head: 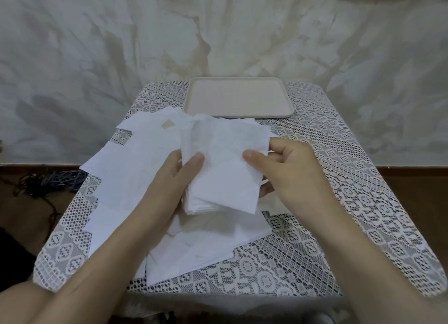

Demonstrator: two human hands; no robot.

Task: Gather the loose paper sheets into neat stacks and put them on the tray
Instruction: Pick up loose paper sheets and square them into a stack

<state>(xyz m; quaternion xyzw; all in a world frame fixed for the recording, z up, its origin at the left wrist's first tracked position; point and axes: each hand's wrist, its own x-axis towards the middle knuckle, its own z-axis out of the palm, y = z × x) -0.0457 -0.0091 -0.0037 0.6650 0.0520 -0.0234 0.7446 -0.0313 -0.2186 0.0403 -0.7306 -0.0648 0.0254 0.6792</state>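
Observation:
Both hands hold a thick stack of white paper sheets above the middle of the table. My left hand grips its left edge, thumb on top. At the stack's right edge my right hand pinches the sheets with thumb on top and fingers underneath. The top sheet is skewed against the ones below. Several loose white sheets lie spread across the table's left and near side under the stack. A pale beige tray with nothing on it sits at the far edge of the table.
The small table wears a white lace cloth; its right half is bare lace. A draped white sheet hangs as a backdrop behind. Dark cables lie on the brown floor to the left.

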